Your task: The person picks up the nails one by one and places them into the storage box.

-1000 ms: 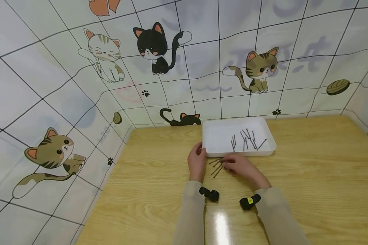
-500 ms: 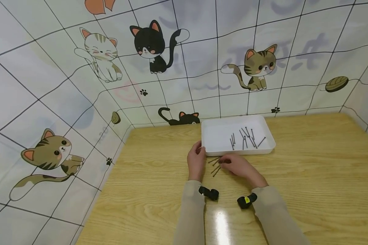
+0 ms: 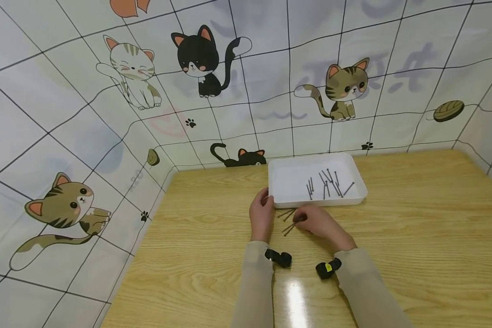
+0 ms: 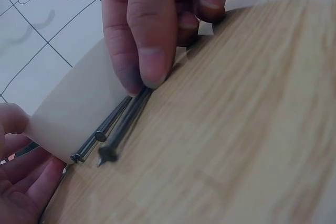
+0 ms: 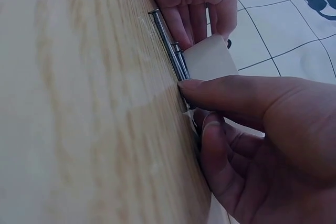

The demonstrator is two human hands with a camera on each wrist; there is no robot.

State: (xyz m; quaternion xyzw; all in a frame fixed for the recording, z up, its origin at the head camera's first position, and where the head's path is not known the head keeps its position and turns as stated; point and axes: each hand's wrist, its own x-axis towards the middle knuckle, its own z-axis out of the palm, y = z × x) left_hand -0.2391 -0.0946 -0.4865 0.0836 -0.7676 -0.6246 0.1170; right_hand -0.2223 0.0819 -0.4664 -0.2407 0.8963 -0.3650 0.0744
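Observation:
A white rectangular tray (image 3: 288,184) stands at the back of the table, with several dark nails (image 3: 332,184) lying in its right half. My left hand (image 3: 261,216) grips its near left corner, thumb at the rim and fingers along the outside. Just before the tray's front wall, my right hand (image 3: 317,221) pinches the ends of nails (image 3: 288,228) between thumb and fingers; how many cannot be told. Their heads point toward the lower left. Beside the pinched ones, other nails (image 4: 89,148) lie along the tray's base, partly hidden under the right fingers.
A wood-grain table (image 3: 196,264) spreads around both arms. Behind it and to the left rises a white wall covering (image 3: 270,95) with grid lines and cartoon cats, close behind the tray. Black cameras are strapped at both wrists, the left one (image 3: 278,258) near the right one (image 3: 327,269).
My right hand has shifted slightly left, its thumb and fingers closing over the ends of the nearer nails. The left hand stays on the tray corner. The head view has tilted a little.

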